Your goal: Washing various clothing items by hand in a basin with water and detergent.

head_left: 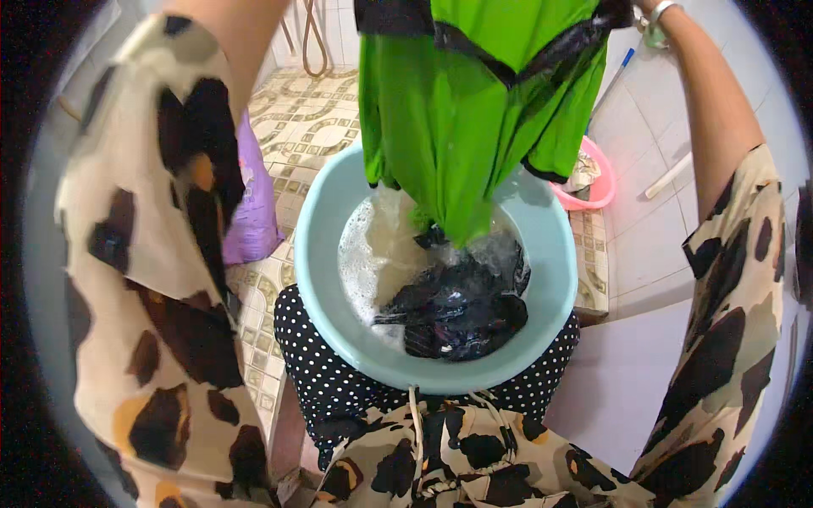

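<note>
A green garment with black trim [449,118] hangs stretched out high over a light blue plastic tub [326,322], its lower end dipping to the water. At the upper right my right hand [645,10], with a bangle at the wrist, grips the garment's edge, partly cut off by the frame. My left forearm rises past the top edge, so that hand is out of view. In the tub, dark wet cloth [457,313] lies in cloudy, foamy water [364,254]. The tub rests between my knees in polka-dot trousers [313,356].
A pink basin [601,186] holding cloth stands behind the tub at right. A purple sack [254,212] is at left on the patterned tile floor [305,110]. A hose [315,59] hangs at the back. A tiled wall [644,229] rises on the right, with a blue-tipped stick [625,59] against it.
</note>
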Available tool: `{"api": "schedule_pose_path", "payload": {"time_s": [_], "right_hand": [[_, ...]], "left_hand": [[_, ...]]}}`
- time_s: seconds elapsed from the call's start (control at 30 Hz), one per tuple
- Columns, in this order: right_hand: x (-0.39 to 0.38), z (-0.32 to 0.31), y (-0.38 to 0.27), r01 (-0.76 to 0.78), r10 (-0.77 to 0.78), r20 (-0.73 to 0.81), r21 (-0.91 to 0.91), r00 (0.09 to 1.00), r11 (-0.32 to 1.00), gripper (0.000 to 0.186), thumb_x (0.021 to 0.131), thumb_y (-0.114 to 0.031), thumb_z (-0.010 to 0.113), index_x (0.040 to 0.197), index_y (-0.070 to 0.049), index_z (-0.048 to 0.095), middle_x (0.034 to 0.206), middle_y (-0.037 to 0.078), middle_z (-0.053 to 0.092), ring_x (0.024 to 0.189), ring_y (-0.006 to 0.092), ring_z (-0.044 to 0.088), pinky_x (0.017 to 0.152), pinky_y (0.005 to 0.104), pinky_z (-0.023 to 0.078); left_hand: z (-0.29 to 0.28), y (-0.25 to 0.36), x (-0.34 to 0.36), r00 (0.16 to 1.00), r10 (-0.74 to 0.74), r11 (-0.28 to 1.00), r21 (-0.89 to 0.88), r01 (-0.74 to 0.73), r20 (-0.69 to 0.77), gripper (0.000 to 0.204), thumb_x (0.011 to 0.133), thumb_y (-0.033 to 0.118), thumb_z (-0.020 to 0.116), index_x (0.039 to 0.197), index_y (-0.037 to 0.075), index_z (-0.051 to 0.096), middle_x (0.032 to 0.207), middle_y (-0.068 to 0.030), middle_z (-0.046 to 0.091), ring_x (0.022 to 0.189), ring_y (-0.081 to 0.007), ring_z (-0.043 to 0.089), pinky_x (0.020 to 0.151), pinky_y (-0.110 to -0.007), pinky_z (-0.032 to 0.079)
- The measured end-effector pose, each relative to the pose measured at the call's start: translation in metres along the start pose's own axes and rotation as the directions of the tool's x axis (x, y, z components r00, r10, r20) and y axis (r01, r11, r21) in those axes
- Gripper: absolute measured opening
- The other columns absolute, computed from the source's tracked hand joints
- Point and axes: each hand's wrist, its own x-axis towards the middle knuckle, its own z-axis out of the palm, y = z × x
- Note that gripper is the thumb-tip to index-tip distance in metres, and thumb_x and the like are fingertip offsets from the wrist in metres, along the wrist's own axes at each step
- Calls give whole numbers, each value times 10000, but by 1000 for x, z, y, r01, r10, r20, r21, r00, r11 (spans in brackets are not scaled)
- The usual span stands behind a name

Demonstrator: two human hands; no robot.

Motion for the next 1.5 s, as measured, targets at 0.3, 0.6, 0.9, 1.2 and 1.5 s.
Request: {"api": "schedule_pose_path", "payload": {"time_s": [0.3,0.6,0.9,1.2,1.5], "right_hand": [[-96,78,5,315,-333,25,266,943,911,306,618,-106,508,906,-14,558,880,219,577,853,356,555,720,439,436],[-392,281,11,-429,223,721,113,656,896,476,679,-101,551,1146,-143,474,1009,228,486,943,391,492,810,439,419],[-426,325,-23,-233,99,843,32,528,972,423,817,-264,503,1230,-240,413,1090,160,432,1002,338,438,780,427,445],[-413,339,-5,-344,164,921,-36,353,938,335,816,-220,482,1150,-194,500,1110,153,493,1024,327,482,831,394,415],[-286,234,41,-278,189,516,102,836,955,212,830,-201,451,874,-52,596,818,227,577,798,390,557,696,461,431]], "left_hand": [[-3,-97,-42,882,379,285,871,-401,281,124,725,174,582,762,78,652,788,-174,619,751,-295,598,667,-369,476],[-85,-428,-213,934,-338,327,945,3,114,488,750,267,594,1201,184,428,1249,-150,365,1120,-377,366,893,-470,362],[-72,-479,-259,849,-522,179,984,10,87,630,776,111,480,1324,308,239,1366,-125,194,1246,-355,214,926,-565,294],[-115,-494,-231,875,-453,216,973,-76,169,553,698,17,521,1221,127,378,1238,-184,356,1154,-340,365,929,-407,356],[-96,-366,-154,909,-417,146,988,52,14,216,707,9,471,911,14,542,930,-237,568,904,-367,550,780,-441,446]]}}
